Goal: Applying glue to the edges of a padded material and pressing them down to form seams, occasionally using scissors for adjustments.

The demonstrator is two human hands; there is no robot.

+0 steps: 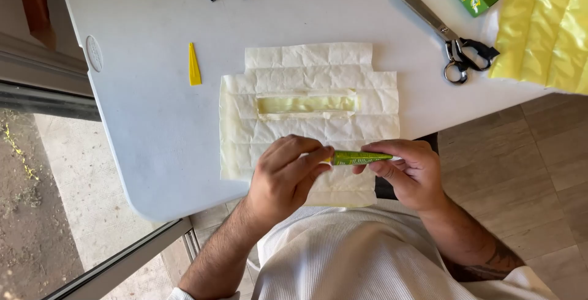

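— Near the bench's front edge, what's gripped?

— A green glue tube, over the cream quilted sheet's lower part. Both hands pinch it: left hand closed on its left end, right hand on its right.

— Its long axis?

— Nearly level, running left to right along the bench's front edge.

— Open room?

— Bare bench left of the sheet, past the yellow wedge; scissors lie well off, up right.

Green tube, cream quilted fabric, yellow wedge, white table
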